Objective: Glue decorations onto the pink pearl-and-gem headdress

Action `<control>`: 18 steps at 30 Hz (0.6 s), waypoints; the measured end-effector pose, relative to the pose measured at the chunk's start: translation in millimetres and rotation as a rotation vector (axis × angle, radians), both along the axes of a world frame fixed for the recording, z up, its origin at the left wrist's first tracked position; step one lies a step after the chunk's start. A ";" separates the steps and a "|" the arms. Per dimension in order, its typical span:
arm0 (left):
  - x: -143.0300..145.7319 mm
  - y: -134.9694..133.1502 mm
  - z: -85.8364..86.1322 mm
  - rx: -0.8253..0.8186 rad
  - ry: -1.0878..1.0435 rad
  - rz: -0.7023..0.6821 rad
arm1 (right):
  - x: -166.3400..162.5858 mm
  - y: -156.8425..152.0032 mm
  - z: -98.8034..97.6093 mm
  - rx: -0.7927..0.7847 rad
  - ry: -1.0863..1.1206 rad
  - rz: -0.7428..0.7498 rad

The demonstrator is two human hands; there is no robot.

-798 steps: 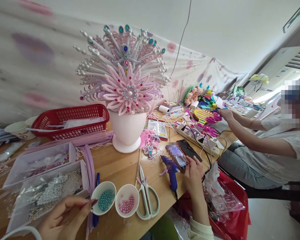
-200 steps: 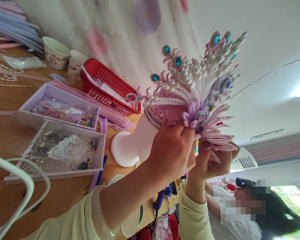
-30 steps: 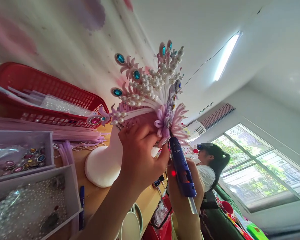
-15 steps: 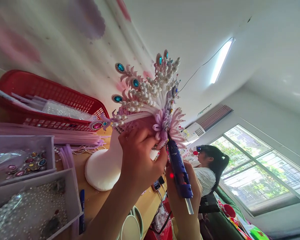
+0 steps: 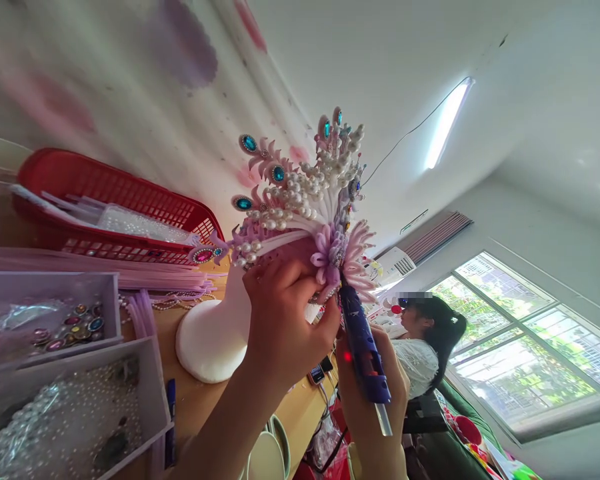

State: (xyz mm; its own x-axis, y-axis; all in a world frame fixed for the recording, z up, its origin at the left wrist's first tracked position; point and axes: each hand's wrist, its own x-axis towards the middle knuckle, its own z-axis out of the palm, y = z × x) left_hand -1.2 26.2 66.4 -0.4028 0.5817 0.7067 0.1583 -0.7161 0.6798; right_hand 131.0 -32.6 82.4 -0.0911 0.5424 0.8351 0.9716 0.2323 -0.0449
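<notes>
Left hand: the left hand pinched the lower edge of the headdress, grip closed on the piece, beside the lilac flower.
Right hand: the right hand was wrapped tight round the glue gun, nozzle pointing up, at or just under the flower.
Headdress: it sat on the white foam stand on the table, tilted in this view.
Doing it well: a small bead of glue seemed wise; fingertips were best kept off the hot nozzle and the part pressed until set.
Nearby: red basket, tray of pearls, tray of gems.
Beyond: another person sat by the window.
</notes>
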 end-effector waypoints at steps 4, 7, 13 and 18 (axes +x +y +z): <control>0.2 -0.7 0.9 -0.005 -0.006 -0.006 | 1.4 -0.9 -1.5 0.002 0.012 0.021; 0.0 -0.5 0.8 -0.008 -0.005 -0.001 | 2.8 -1.5 -2.9 -0.002 0.012 0.025; -0.6 0.7 -0.1 -0.010 0.008 0.009 | 2.1 -0.6 -1.1 -0.023 0.019 0.023; 0.4 0.7 -1.2 0.000 0.009 0.027 | -0.4 2.8 2.2 -0.014 -0.014 0.043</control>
State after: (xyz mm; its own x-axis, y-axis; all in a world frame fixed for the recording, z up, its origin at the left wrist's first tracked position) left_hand -0.9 27.0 65.3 -0.4123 0.5707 0.7102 0.1838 -0.7114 0.6784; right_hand 130.6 -29.8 84.6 -0.1261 0.5491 0.8262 0.9614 0.2731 -0.0348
